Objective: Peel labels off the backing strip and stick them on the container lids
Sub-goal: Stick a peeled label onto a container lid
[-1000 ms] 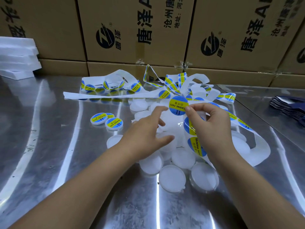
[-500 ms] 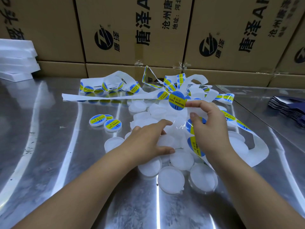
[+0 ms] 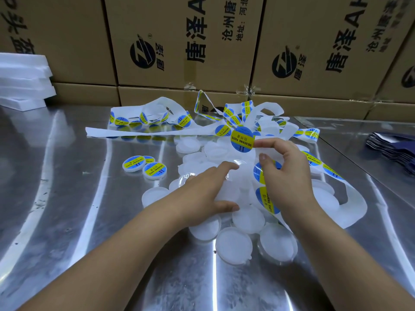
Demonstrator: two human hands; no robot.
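Note:
A round blue and yellow label (image 3: 242, 139) hangs free of the strip, stuck to the index fingertip of my right hand (image 3: 288, 176); the thumb sits just below it. The white backing strip (image 3: 332, 173), with more labels on it, runs under that palm and loops off to the right. My left hand (image 3: 202, 194) reaches into the pile of plain white lids (image 3: 233, 243), index finger and thumb spread around one lid (image 3: 230, 190). Two labelled lids (image 3: 155, 171) lie apart on the left.
More tangled backing strip (image 3: 157, 131) lies behind the pile. Cardboard boxes (image 3: 179, 41) wall the back of the shiny metal table (image 3: 67, 221). White foam sheets (image 3: 22, 81) are stacked at far left, and a dark flat stack (image 3: 393, 149) sits at the right edge.
My left hand dropped away from the label onto the lid pile and spread around a lid. My right thumb came off the label, which stays on the index fingertip.

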